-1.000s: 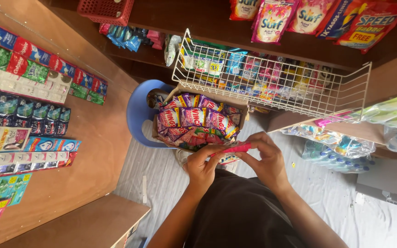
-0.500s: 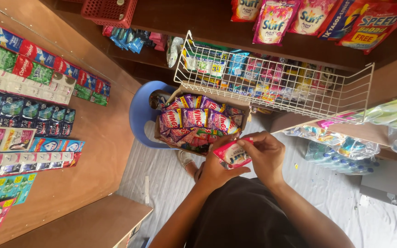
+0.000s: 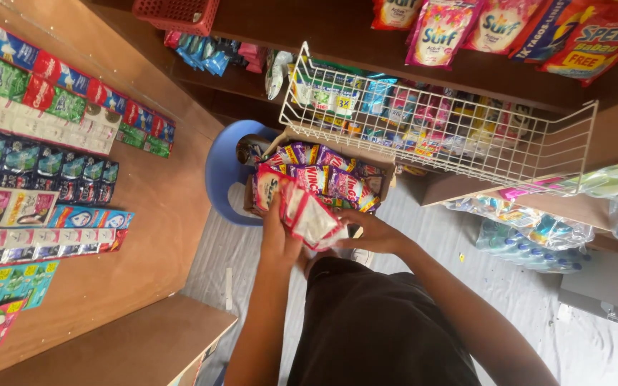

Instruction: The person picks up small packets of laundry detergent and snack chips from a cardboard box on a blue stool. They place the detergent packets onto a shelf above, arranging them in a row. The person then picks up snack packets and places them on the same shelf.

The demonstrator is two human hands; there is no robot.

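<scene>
My left hand point(image 3: 277, 236) holds up a strip of pink and white sachets point(image 3: 307, 213), which hangs folded over the cardboard box point(image 3: 386, 170). My right hand point(image 3: 368, 232) reaches into the box from the right, fingers under the strip's lower end, touching the packets there. The box is full of purple and pink sachet packs point(image 3: 332, 179) and rests on a blue plastic stool point(image 3: 224, 175).
A white wire basket point(image 3: 438, 121) of small packets juts out above the box. Strips of sachets point(image 3: 33, 150) hang on the wooden panel at left. Detergent pouches point(image 3: 509, 28) hang at top right. Bagged bottles point(image 3: 531, 236) lie on the floor at right. A red basket point(image 3: 177, 13) sits on the top shelf.
My hands have moved up and left from my lap to the box. The single pink packet I was handling is now a longer strip lifted by my left hand.
</scene>
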